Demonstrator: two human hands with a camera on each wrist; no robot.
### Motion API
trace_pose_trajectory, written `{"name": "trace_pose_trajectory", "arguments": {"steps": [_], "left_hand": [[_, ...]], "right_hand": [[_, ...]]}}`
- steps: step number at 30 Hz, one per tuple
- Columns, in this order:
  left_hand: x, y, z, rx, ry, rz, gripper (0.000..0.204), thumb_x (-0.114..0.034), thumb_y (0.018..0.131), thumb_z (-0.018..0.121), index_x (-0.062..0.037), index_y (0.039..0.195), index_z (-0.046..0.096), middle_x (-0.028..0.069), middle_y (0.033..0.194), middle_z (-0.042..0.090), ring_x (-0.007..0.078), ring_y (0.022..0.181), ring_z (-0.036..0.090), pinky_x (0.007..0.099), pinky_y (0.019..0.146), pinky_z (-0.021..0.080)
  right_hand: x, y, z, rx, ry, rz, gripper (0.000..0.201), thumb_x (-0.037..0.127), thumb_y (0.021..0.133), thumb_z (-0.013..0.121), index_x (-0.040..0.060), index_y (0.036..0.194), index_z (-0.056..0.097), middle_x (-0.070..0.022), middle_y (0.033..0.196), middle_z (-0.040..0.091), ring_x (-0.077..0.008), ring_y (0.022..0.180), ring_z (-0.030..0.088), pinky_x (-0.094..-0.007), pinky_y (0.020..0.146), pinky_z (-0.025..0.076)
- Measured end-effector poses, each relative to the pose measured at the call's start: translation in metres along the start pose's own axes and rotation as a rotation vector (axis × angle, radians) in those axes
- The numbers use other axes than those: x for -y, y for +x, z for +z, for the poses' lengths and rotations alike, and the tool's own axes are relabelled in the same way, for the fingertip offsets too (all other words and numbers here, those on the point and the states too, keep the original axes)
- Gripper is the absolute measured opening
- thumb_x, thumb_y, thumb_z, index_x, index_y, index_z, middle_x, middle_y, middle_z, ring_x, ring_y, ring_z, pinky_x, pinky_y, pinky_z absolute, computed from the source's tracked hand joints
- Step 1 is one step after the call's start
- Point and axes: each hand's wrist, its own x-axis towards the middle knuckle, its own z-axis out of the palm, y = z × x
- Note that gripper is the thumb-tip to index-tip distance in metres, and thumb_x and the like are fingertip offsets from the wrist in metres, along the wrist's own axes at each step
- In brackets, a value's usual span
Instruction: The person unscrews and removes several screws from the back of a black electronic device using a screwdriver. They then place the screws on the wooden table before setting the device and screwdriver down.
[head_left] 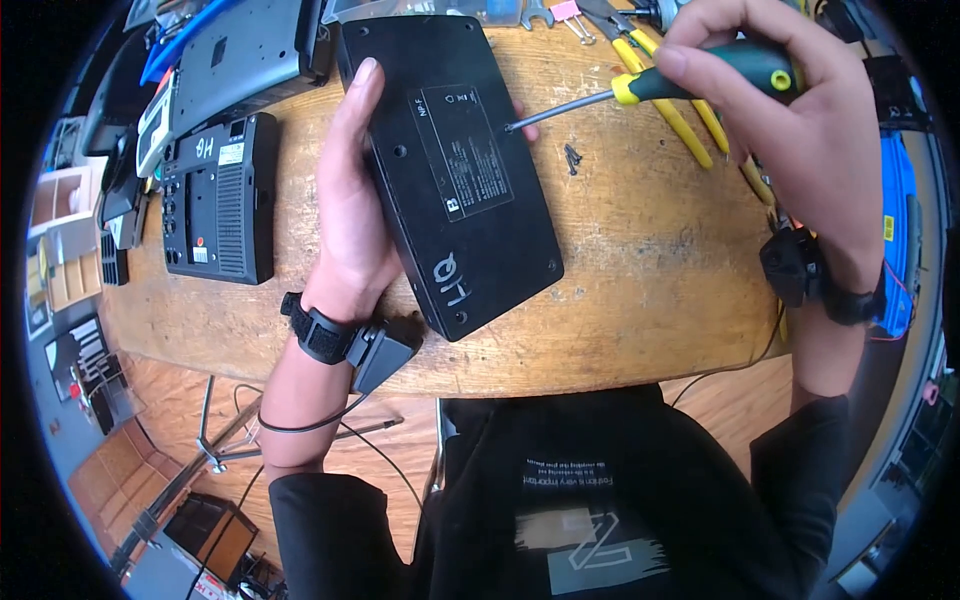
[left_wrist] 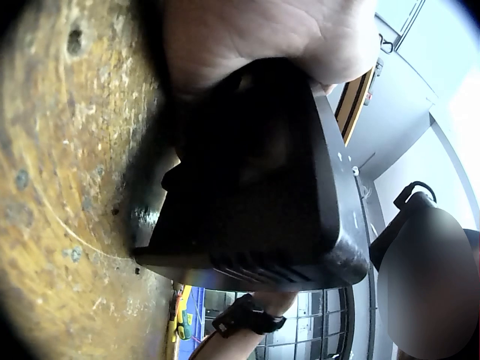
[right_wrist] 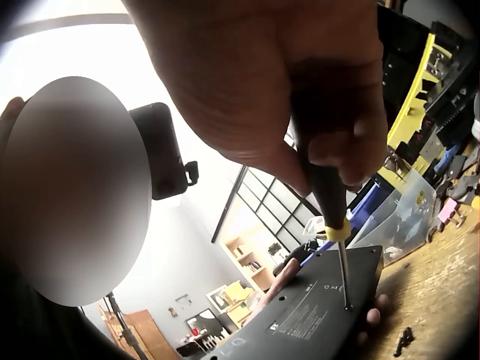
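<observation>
My left hand [head_left: 350, 200] grips a flat black device [head_left: 400, 210] by its long side, the thumb along the near edge and fingertips showing past the far edge. A printed label [head_left: 462, 150] and screw holes mark the face turned up. In my right hand [head_left: 800, 130] is a screwdriver [head_left: 700, 76] with a green and yellow handle. Its tip meets the device close to the right edge, over a screw spot, as the right wrist view also shows. Several small dark screws [head_left: 572, 160] lie on the wooden table [head_left: 640, 260] beside the device.
Another black device [head_left: 220, 200] lies to the left, with a larger dark housing [head_left: 240, 50] behind it. Yellow-handled pliers [head_left: 680, 120], a wrench [head_left: 537, 14] and a pink binder clip [head_left: 568, 12] sit at the back. A clear plastic bin [head_left: 430, 10] stands behind the device.
</observation>
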Motion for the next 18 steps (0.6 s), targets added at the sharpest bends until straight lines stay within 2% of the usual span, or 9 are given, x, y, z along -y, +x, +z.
{"name": "trace_pose_trajectory", "arguments": {"steps": [2,4,5,8,9,12,15,16,18], "left_hand": [[0.001,0.001,-0.004,0.039,-0.055,-0.013,0.094,-0.071,0.102,0.031,0.0071,0.153,0.039,0.0324,0.139,0.059,0.0395,0.121,0.067,0.0489,0.103,0.058],[0.003,0.001,-0.006,0.047,-0.074,-0.025,0.096,-0.072,0.101,0.03,0.0073,0.154,0.038,0.0324,0.141,0.058,0.0397,0.125,0.065,0.0493,0.105,0.056],[0.002,0.001,-0.004,0.037,-0.064,-0.032,0.096,-0.073,0.101,0.029,0.0074,0.154,0.038,0.0324,0.142,0.057,0.0398,0.126,0.064,0.0492,0.107,0.055],[0.003,0.001,-0.012,0.128,-0.137,-0.06,0.097,-0.073,0.101,0.028,0.0075,0.154,0.037,0.0323,0.144,0.055,0.0399,0.128,0.063,0.048,0.109,0.054],[0.004,0.001,-0.014,0.183,-0.178,-0.07,0.097,-0.073,0.101,0.027,0.0075,0.154,0.037,0.0322,0.144,0.055,0.0399,0.128,0.062,0.0475,0.109,0.054],[0.005,0.001,-0.009,0.13,-0.099,-0.066,0.096,-0.072,0.101,0.028,0.0073,0.155,0.037,0.0317,0.145,0.054,0.0399,0.129,0.062,0.0473,0.109,0.054],[0.0,0.0,-0.005,0.073,-0.014,-0.041,0.096,-0.072,0.102,0.028,0.0071,0.155,0.037,0.0312,0.146,0.054,0.0398,0.129,0.061,0.0472,0.109,0.053],[0.0,-0.001,-0.005,0.07,-0.027,-0.042,0.095,-0.072,0.102,0.028,0.0072,0.155,0.037,0.0312,0.146,0.054,0.0399,0.129,0.061,0.0473,0.109,0.053],[0.0,-0.001,-0.007,0.067,-0.05,-0.042,0.095,-0.071,0.102,0.028,0.0072,0.154,0.038,0.0311,0.147,0.053,0.0399,0.129,0.062,0.0475,0.11,0.053]], "right_hand": [[-0.003,0.003,-0.009,0.011,0.217,0.237,0.008,0.006,0.092,0.075,-0.0009,0.091,0.072,-0.0072,0.08,0.073,-0.0104,0.065,0.069,-0.0234,0.052,0.05],[-0.004,0.006,-0.007,-0.134,0.593,0.4,0.01,0.009,0.096,0.071,-0.0003,0.094,0.07,-0.0069,0.077,0.072,-0.0089,0.058,0.065,-0.0216,0.046,0.048],[-0.002,0.007,0.0,-0.294,0.805,0.408,0.011,0.01,0.097,0.069,-0.0002,0.096,0.068,-0.0067,0.075,0.07,-0.0083,0.053,0.062,-0.0213,0.043,0.047],[-0.035,-0.01,0.017,-0.256,1.078,0.265,0.014,0.013,0.099,0.067,0.0002,0.105,0.065,-0.0041,0.072,0.064,-0.0081,0.047,0.056,-0.0223,0.038,0.045],[-0.047,-0.016,0.013,-0.11,1.09,0.335,0.014,0.013,0.1,0.066,0.0005,0.105,0.065,-0.004,0.073,0.064,-0.0087,0.048,0.057,-0.0225,0.038,0.045],[-0.059,-0.028,0.011,0.283,0.821,0.501,0.017,0.021,0.103,0.066,0.004,0.104,0.063,0.0005,0.083,0.06,-0.0038,0.062,0.054,-0.0194,0.054,0.042],[-0.061,-0.035,0.045,0.302,0.626,0.43,0.019,0.021,0.103,0.063,0.0033,0.098,0.062,-0.0011,0.078,0.058,-0.0074,0.058,0.052,-0.0237,0.051,0.041],[-0.064,-0.04,0.058,0.279,0.548,0.395,0.022,0.022,0.102,0.064,0.0013,0.095,0.062,-0.0046,0.075,0.06,-0.0125,0.061,0.056,-0.0282,0.055,0.043],[-0.065,-0.044,0.072,0.249,0.406,0.315,0.021,0.021,0.101,0.065,0.0007,0.095,0.062,-0.0046,0.075,0.059,-0.014,0.064,0.055,-0.0303,0.06,0.044]]}}
